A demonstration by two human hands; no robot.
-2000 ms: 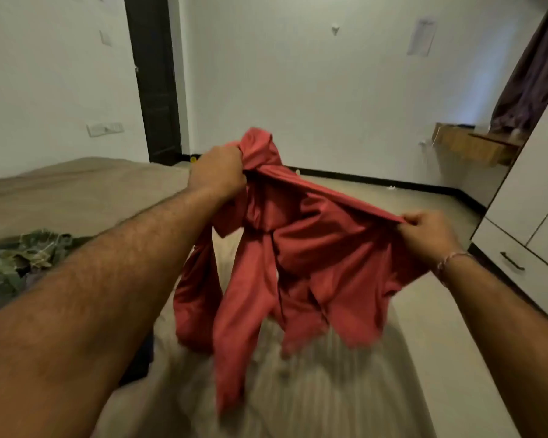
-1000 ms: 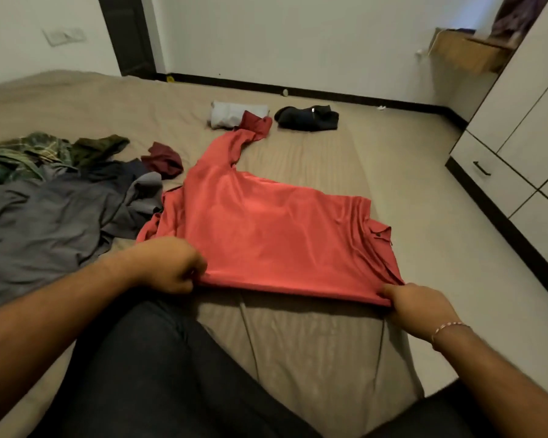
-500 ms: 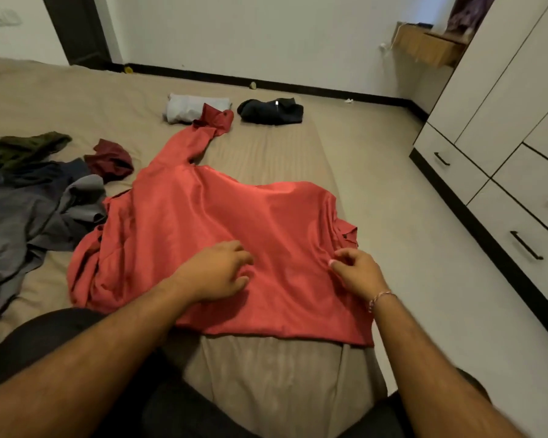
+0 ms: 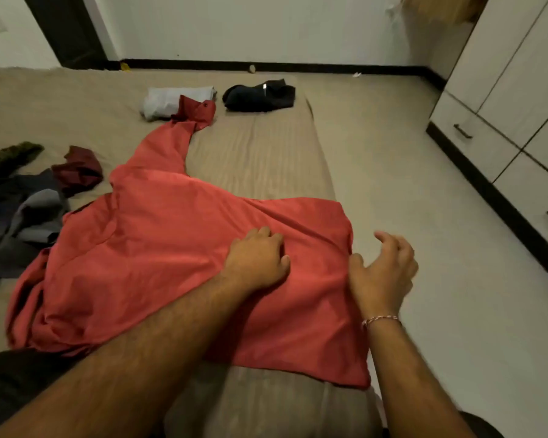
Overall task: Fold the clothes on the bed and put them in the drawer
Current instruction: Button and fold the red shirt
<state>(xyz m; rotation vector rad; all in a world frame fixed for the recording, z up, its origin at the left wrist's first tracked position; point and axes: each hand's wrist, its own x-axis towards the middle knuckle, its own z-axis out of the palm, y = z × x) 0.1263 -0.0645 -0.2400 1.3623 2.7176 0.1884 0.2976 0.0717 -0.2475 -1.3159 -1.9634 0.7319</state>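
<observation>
Head view, left hand [image 4: 256, 263] pressing red shirt [image 4: 159, 248], no legible writing

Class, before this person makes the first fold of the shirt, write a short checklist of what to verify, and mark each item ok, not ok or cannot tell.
1. Red long-sleeved cotton shirt lies spread on the tan bed sheet: ok.
2. Shirt body smooth: not ok, creases run near the left hand.
3. Left hand rests on the shirt to steady it: ok.
4. Right hand grips the shirt edge: not ok, fingers are spread and blurred.
5. Far sleeve clear of the folded white garment: not ok, the cuff overlaps it.
6. Near sleeve laid flat: not ok, it is bunched up.
</observation>
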